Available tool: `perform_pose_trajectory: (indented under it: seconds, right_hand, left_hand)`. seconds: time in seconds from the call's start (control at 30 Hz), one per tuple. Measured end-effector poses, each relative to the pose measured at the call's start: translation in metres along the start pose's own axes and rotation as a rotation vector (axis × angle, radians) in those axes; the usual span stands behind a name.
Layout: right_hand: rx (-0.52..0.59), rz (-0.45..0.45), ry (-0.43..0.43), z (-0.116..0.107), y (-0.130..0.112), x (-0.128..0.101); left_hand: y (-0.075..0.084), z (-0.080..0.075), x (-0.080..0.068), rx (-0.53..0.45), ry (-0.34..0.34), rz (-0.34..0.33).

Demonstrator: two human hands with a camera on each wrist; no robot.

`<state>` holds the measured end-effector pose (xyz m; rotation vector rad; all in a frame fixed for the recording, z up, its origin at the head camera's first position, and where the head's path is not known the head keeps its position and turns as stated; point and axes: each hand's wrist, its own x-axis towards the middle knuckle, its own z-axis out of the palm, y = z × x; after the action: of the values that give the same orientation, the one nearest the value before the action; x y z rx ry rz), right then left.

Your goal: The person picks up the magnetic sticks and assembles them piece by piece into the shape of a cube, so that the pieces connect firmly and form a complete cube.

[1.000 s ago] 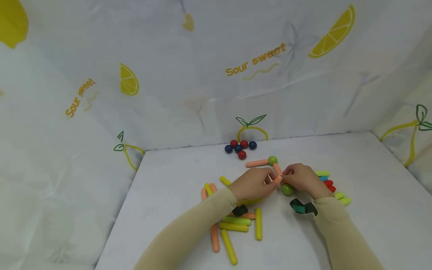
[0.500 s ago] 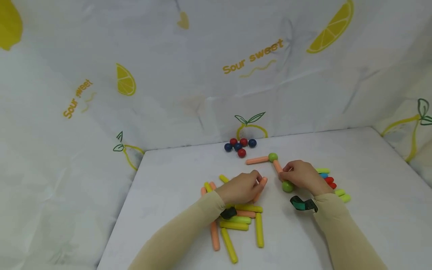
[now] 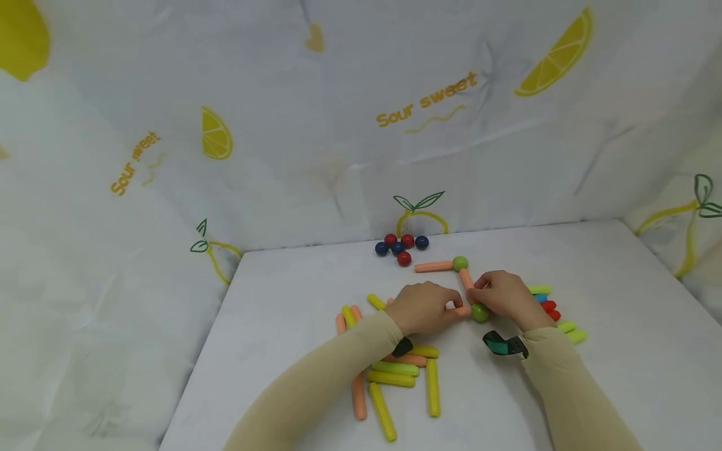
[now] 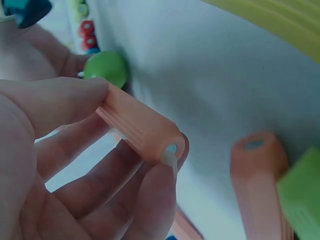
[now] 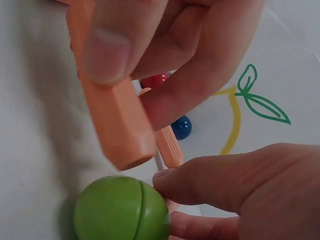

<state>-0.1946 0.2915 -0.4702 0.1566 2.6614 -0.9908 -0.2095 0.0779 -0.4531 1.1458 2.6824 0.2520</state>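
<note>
I'm facing a white cloth [image 3: 271,94] that hangs behind a white table [image 3: 637,300] and fills the upper half of the frame, creased here and there. A big yellow lemon [image 3: 22,37] is printed at the upper left, a lemon slice [image 3: 555,57] at the upper right, a smaller slice [image 3: 217,133] left of centre. Orange lettering [image 3: 427,99] reads "Sour sweet" twice, above the middle and, more steeply, at the left. Leafy lemon outlines [image 3: 422,213] show beyond the table's far edge and near its far corners. The light is soft and greyish, the cloth paler down the left side
</note>
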Motion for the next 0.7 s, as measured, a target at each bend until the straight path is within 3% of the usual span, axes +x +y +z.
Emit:
perform_pose_trajectory:
  seconds: [0.17,0.3,0.4,0.53,0.7]
  right_hand:
    - [0.009,0.005,0.001,-0.001,0.002,0.000]
    - [-0.006,-0.005,0.004,0.000,-0.002,0.003]
    - [-0.023,-0.004,0.007,0.001,-0.003,0.004]
    - [-0.028,0.011,-0.002,0.002,-0.003,0.003]
    - [-0.051,0.013,-0.012,-0.003,-0.005,-0.003]
  left_hand:
    - [0.003,0.005,0.007,0.023,-0.022,-0.012]
    - [-0.006,0.010,0.008,0.020,-0.006,-0.023]
    - [-0.017,0.007,0.003,-0.047,-0.005,-0.047]
    - [-0.042,-0.008,-0.020,-0.165,0.040,-0.104]
    - [-0.089,-0.024,-0.073,-0.259,0.150,-0.197]
